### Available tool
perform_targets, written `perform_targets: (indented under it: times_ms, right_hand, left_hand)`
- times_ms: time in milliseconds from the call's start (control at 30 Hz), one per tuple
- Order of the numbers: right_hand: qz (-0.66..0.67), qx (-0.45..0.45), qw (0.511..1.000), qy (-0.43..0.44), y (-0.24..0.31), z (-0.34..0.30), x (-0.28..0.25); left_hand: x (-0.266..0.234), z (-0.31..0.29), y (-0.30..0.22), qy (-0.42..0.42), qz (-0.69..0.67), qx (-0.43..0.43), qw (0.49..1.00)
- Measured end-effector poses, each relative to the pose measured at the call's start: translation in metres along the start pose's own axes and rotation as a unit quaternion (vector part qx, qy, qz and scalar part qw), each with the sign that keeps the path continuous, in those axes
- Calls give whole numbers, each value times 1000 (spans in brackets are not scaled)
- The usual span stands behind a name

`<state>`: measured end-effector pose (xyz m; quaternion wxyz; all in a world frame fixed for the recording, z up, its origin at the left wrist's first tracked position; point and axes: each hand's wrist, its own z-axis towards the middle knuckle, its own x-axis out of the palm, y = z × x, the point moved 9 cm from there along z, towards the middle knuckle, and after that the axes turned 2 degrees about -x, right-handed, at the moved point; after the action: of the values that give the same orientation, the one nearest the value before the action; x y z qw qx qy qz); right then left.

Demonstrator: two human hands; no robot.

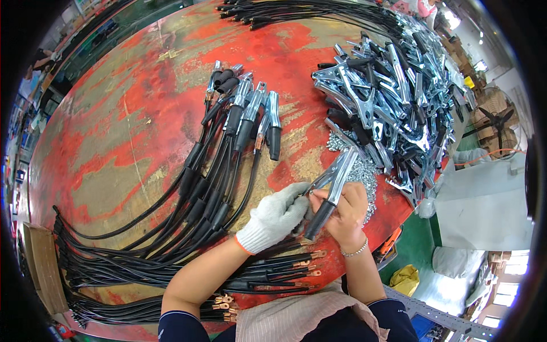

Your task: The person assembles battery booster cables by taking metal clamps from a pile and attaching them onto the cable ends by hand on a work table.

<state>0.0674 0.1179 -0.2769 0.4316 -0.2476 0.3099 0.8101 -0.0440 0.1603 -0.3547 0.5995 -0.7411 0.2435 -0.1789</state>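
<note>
A silver ground clamp (343,174) with a black handle sleeve is held between my two hands, its metal end tilted up and away from me. My left hand (275,216), in a white knitted glove with an orange cuff, is closed around one side of it. Bare and wearing a bracelet, my right hand (348,212) is closed at the other side, its fingers partly behind the handle. Any small part between the fingertips is too small to make out. Just beyond the clamp lies a heap of small metal bolts (365,181) on the red, worn table (165,108).
A large pile of similar clamps (393,97) covers the table's right. To the left lie black cables (188,205), several with clamps (248,114) attached. Copper-lugged cable ends (307,263) lie near my left forearm. More cables (307,10) lie at the far edge. A fan (497,122) stands right.
</note>
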Motion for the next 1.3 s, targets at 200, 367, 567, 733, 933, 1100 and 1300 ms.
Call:
perform_targets:
  times_ms: [200, 367, 567, 733, 933, 1100, 1300]
  right_hand:
    - [18, 15, 1000, -17, 0, 4, 0]
    - [44, 35, 998, 1, -5, -1, 3]
    - [46, 39, 998, 1, -8, -3, 4]
    - [55, 32, 998, 19, -6, -3, 6]
    - [74, 72, 995, 5, -10, -5, 7]
    - [67, 41, 997, 17, -6, -10, 8]
    - [94, 96, 991, -18, -13, -12, 10]
  left_hand:
    - [0, -1, 1, 13, -5, -32, 999]
    - [-2, -1, 2, -9, 25, -31, 999]
    - [-2, -2, -1, 1, 1, -56, 998]
    - [-2, 2, 11, -14, 17, -21, 1000]
    - [0, 0, 6, -2, -5, -38, 999]
    - [-2, -3, 0, -10, -17, -58, 998]
    - [0, 3, 16, -4, -67, -48, 997]
